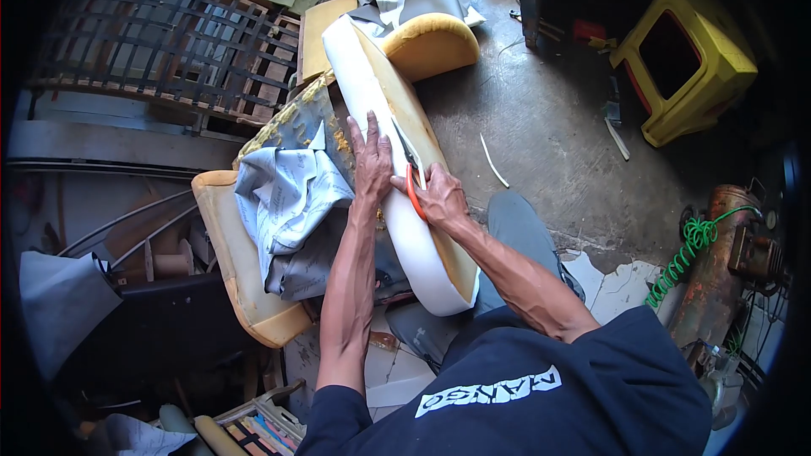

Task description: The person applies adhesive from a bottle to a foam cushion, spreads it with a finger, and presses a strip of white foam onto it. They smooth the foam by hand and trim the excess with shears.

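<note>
A long curved foam piece (359,76), white on its face and yellow along its side, lies across my lap. My left hand (372,159) rests flat on the white face with its fingers stretched toward the far end. My right hand (441,196) is wrapped round orange-handled scissors (415,192). Their blades lie along the edge where the white layer meets the yellow foam, partly hidden by that layer. Left of the foam piece, crumpled grey printed fabric (287,198) lies over a yellow foam-edged seat part (245,287).
A webbed wooden frame (169,42) stands at the upper left. Yellow foam parts (431,44) and grey scraps (422,4) lie at the top. To the right are a yellow plastic stool (718,51), a rusty tank (714,262) and a coiled green hose (676,266). White strips (494,160) lie on the floor.
</note>
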The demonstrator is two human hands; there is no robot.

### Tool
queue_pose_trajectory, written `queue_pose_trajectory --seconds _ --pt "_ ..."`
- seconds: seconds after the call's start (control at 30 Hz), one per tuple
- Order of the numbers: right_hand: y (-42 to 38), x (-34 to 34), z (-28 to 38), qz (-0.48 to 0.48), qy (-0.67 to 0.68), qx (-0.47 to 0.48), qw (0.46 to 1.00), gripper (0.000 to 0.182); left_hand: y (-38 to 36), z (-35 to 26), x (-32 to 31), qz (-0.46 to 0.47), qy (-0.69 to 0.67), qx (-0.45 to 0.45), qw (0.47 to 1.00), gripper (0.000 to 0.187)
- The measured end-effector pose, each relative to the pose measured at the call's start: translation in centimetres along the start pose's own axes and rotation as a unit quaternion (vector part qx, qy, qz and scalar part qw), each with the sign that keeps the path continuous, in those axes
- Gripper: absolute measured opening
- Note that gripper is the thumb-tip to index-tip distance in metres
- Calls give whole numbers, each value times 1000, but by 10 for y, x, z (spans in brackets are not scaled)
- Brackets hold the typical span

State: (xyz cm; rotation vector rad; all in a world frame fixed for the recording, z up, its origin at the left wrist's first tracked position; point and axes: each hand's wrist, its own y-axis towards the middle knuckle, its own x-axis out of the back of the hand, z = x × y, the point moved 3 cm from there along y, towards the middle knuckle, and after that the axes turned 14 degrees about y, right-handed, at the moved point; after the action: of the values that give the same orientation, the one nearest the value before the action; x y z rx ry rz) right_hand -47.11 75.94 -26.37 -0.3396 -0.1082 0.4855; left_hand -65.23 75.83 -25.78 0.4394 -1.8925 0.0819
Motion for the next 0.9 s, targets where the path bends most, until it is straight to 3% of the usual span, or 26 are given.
queue_pose_trajectory --seconds 0.17,0.47,0.53,0.63,0.8,0.87,0.9 --pt "12 -8 -4 -43 -7 17 999 89 1 3 -2 -2 -14 -7 1000 58" --pt "19 -2 -18 5 -12 10 1000 80 -1 -2 1 2 -18 20 1000 59" --pt "23 9 -29 -47 82 33 995 75 -1 -6 3 -24 -16 29 999 61" --pt "39 60 -67 -58 89 -58 993 69 -20 -14 4 -17 2 54 998 71" --pt "55 214 -231 -181 -256 -71 947 74 -120 -33 11 16 -103 127 986 97" --pt "27 267 -270 -163 -305 -183 920 71 -173 -47 12 -4 -203 157 966 100" --pt "16 294 -305 -180 -343 -192 902 63 -200 -57 11 -20 -200 179 963 100"
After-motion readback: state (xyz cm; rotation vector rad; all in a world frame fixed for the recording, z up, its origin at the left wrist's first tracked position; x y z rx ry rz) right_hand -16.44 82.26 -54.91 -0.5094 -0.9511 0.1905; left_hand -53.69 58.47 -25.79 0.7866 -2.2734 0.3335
